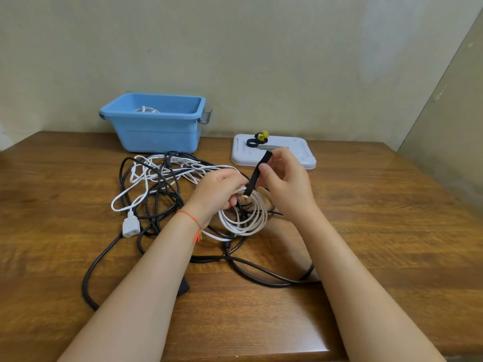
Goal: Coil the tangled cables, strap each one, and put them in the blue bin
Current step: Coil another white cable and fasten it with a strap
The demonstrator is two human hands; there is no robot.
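Blue plastic, the bin [156,131] stands at the upper left of the frame, at the back of the brown wooden surface [392,231] and close to the pale wall; inside it, part of a white coiled cable [145,110] shows above the near rim, and grey handles sit at both ends of the bin. Just in front of the bin, a tangle of black cables [146,205] and white cables [146,173] spreads across the left centre of the frame, with a white socket end [130,226] lying at its near edge and one long black loop trailing toward the lower left and under the forearms.

At centre frame, the person's left hand [217,192] grips the top of a white cable coil [245,218], fingers curled round the gathered strands so that the loops hang below the hand above the surface. The right hand [285,184] pinches a black strap [257,173] between thumb and fingers; the strap runs up and to the right from the top of the coil, where its lower end meets the bundled strands beside the left hand's fingers. A red thread bracelet [192,220] circles the left wrist.

Behind the right hand, at upper centre right, a white tray-like lid [300,155] lies flat on the surface, carrying a dark blue strap ring [252,143], a yellow strap roll [262,135] touching it, and a grey item partly hidden by the hand.
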